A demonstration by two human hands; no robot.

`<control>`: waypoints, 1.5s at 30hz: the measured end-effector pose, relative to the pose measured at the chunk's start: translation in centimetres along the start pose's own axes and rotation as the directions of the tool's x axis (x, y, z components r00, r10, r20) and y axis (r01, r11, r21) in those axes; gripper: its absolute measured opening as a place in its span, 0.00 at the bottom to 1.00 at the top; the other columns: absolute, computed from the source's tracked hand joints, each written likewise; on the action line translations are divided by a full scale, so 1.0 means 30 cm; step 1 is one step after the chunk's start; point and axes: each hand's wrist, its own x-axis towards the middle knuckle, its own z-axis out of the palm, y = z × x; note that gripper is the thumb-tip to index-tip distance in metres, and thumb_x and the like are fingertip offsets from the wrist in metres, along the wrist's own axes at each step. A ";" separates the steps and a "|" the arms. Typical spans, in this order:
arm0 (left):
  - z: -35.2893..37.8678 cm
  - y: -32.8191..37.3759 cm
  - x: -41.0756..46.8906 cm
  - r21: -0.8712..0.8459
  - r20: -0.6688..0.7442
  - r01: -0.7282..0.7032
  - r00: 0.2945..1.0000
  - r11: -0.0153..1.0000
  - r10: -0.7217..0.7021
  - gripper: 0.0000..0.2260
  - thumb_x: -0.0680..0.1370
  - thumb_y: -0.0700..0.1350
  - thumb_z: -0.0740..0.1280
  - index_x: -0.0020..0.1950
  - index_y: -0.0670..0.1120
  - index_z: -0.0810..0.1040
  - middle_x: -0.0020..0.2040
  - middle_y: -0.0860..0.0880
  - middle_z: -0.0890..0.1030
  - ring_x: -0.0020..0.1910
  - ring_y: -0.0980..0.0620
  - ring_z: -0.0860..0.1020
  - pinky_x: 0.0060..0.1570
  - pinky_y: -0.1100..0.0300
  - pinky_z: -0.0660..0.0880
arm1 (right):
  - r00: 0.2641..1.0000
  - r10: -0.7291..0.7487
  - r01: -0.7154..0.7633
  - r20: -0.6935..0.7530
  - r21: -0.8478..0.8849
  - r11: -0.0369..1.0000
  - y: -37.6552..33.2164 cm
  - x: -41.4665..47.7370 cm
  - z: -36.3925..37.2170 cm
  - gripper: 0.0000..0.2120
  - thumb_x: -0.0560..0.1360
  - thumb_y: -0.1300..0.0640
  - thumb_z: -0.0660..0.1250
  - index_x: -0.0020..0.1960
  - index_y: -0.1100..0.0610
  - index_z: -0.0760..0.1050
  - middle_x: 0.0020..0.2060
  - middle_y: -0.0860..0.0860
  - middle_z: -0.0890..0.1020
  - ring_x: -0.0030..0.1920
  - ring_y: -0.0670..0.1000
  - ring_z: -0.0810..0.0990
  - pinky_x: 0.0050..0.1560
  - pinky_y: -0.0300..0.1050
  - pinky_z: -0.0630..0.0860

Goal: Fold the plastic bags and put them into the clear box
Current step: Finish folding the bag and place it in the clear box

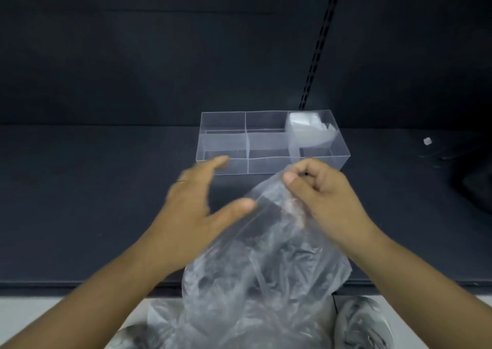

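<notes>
A crumpled clear plastic bag (263,263) hangs in front of me over the edge of the dark table. My right hand (322,191) pinches its top edge with curled fingers. Beside the bag's upper left edge is my left hand (197,205), fingers spread and the thumb near the plastic; it is blurred. Just beyond both hands stands the clear box (226,138), split into several compartments. A folded plastic bag (306,129) fills its far right compartment.
The dark table (93,202) ends in a front edge near my forearms, with pale floor and two grey shoes (362,324) below. A small white scrap (427,141) lies at the far right. A slotted rail (316,53) runs up the dark back wall.
</notes>
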 end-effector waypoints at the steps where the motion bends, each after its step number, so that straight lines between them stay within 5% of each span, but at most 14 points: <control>1: 0.017 0.037 0.034 -0.049 0.112 -0.001 0.994 0.999 0.006 0.34 0.64 0.74 0.65 0.67 0.64 0.66 0.61 0.69 0.73 0.62 0.69 0.69 0.59 0.65 0.68 | 0.999 -0.005 0.005 0.046 -0.012 1.000 -0.007 0.014 0.020 0.07 0.79 0.56 0.65 0.45 0.58 0.76 0.29 0.58 0.78 0.29 0.54 0.74 0.32 0.45 0.73; 4: 0.065 0.077 0.115 -0.275 0.146 0.053 0.989 0.960 -0.013 0.11 0.72 0.55 0.72 0.48 0.50 0.82 0.42 0.53 0.85 0.42 0.55 0.83 0.48 0.54 0.80 | 0.990 0.089 -0.084 0.105 -0.053 0.995 0.003 0.060 0.016 0.12 0.77 0.48 0.66 0.47 0.57 0.77 0.35 0.53 0.83 0.35 0.50 0.81 0.37 0.42 0.77; 6: 0.073 0.033 0.149 -0.319 0.018 0.109 0.994 0.942 -0.109 0.12 0.75 0.52 0.70 0.38 0.44 0.82 0.34 0.47 0.84 0.36 0.48 0.83 0.45 0.54 0.80 | 0.968 0.212 -0.204 0.132 -0.069 0.977 0.040 0.076 -0.056 0.20 0.71 0.36 0.64 0.50 0.52 0.77 0.37 0.47 0.84 0.36 0.45 0.81 0.35 0.34 0.75; 11: 0.102 -0.155 0.174 -0.432 -0.030 0.353 0.914 0.830 -0.405 0.11 0.77 0.48 0.69 0.39 0.44 0.83 0.34 0.47 0.84 0.32 0.53 0.82 0.39 0.56 0.76 | 0.878 0.309 -0.371 0.365 0.113 0.922 0.192 0.058 -0.227 0.27 0.74 0.31 0.57 0.63 0.47 0.77 0.61 0.51 0.80 0.62 0.51 0.78 0.63 0.47 0.75; 14: 0.116 -0.227 0.182 -0.486 -0.045 0.428 0.859 0.762 -0.511 0.11 0.77 0.48 0.69 0.42 0.41 0.83 0.36 0.45 0.84 0.35 0.51 0.82 0.41 0.55 0.79 | 0.819 0.380 -0.504 0.430 0.222 0.835 0.253 0.042 -0.222 0.32 0.73 0.33 0.57 0.68 0.53 0.73 0.65 0.54 0.77 0.66 0.54 0.75 0.66 0.52 0.72; 18: 0.124 -0.266 0.177 -0.513 -0.071 0.441 0.833 0.736 -0.549 0.14 0.77 0.48 0.69 0.45 0.35 0.81 0.35 0.42 0.84 0.34 0.48 0.81 0.39 0.57 0.80 | 0.829 0.418 -0.524 0.371 0.259 0.811 0.270 0.052 -0.185 0.29 0.70 0.39 0.70 0.62 0.58 0.77 0.56 0.58 0.81 0.60 0.57 0.79 0.57 0.48 0.78; 23: 0.139 -0.280 0.167 -0.556 -0.057 0.427 0.836 0.713 -0.545 0.16 0.77 0.54 0.67 0.39 0.42 0.82 0.32 0.47 0.84 0.31 0.53 0.82 0.34 0.61 0.76 | 0.843 0.441 -0.485 0.309 0.081 0.871 0.267 0.066 -0.132 0.07 0.66 0.49 0.72 0.38 0.52 0.79 0.34 0.50 0.80 0.38 0.46 0.78 0.41 0.37 0.75; 26: 0.132 -0.304 0.168 -0.580 -0.111 0.416 0.811 0.700 -0.574 0.14 0.78 0.53 0.66 0.35 0.49 0.82 0.32 0.50 0.83 0.32 0.53 0.81 0.36 0.60 0.76 | 0.820 0.476 -0.521 0.317 0.071 0.851 0.272 0.070 -0.160 0.12 0.65 0.44 0.72 0.41 0.52 0.80 0.36 0.50 0.82 0.40 0.47 0.80 0.42 0.39 0.76; 29: 0.109 -0.335 0.171 -0.635 -0.144 0.433 0.747 0.639 -0.649 0.11 0.77 0.52 0.68 0.36 0.50 0.81 0.30 0.54 0.83 0.30 0.56 0.81 0.33 0.62 0.74 | 0.814 0.548 -0.574 0.193 0.123 0.810 0.277 0.091 -0.223 0.20 0.65 0.44 0.72 0.50 0.56 0.79 0.41 0.53 0.84 0.39 0.48 0.83 0.38 0.39 0.77; 34: 0.079 -0.344 0.188 -0.728 -0.107 0.429 0.699 0.535 -0.707 0.08 0.77 0.47 0.69 0.39 0.47 0.78 0.29 0.52 0.82 0.23 0.59 0.78 0.23 0.68 0.72 | 0.842 0.490 -0.447 -0.228 0.215 0.868 0.309 0.151 -0.261 0.06 0.73 0.66 0.70 0.48 0.59 0.77 0.31 0.52 0.81 0.30 0.45 0.77 0.30 0.33 0.74; 39: 0.047 -0.368 0.169 -0.776 0.072 0.487 0.700 0.401 -0.711 0.16 0.79 0.54 0.64 0.57 0.44 0.79 0.52 0.46 0.82 0.49 0.49 0.81 0.40 0.58 0.77 | 0.776 0.385 -0.374 -0.500 0.128 0.919 0.326 0.113 -0.219 0.08 0.77 0.64 0.64 0.57 0.61 0.74 0.43 0.56 0.79 0.37 0.47 0.77 0.37 0.35 0.75; 41: 0.021 -0.379 0.116 -0.791 0.160 0.499 0.728 0.355 -0.667 0.19 0.79 0.57 0.62 0.58 0.43 0.78 0.56 0.46 0.81 0.52 0.50 0.80 0.43 0.57 0.77 | 0.852 0.389 -0.399 -0.350 0.046 0.916 0.308 0.030 -0.147 0.03 0.78 0.60 0.64 0.49 0.58 0.76 0.43 0.56 0.80 0.37 0.48 0.78 0.35 0.35 0.76; 43: 0.005 -0.388 0.040 -0.804 0.233 0.523 0.715 0.283 -0.659 0.23 0.78 0.57 0.62 0.64 0.40 0.72 0.58 0.45 0.79 0.54 0.49 0.79 0.46 0.55 0.77 | 0.891 0.453 -0.453 -0.003 -0.039 0.891 0.275 -0.074 -0.064 0.12 0.75 0.46 0.66 0.49 0.54 0.79 0.43 0.52 0.82 0.40 0.47 0.81 0.38 0.38 0.77; 45: 0.012 -0.390 -0.049 -0.793 0.321 0.571 0.688 0.212 -0.650 0.27 0.77 0.56 0.64 0.69 0.39 0.68 0.59 0.44 0.80 0.56 0.48 0.80 0.48 0.53 0.78 | 0.792 0.513 -0.472 0.333 -0.199 0.859 0.240 -0.162 0.004 0.23 0.65 0.35 0.67 0.53 0.48 0.80 0.43 0.45 0.82 0.43 0.44 0.81 0.42 0.36 0.76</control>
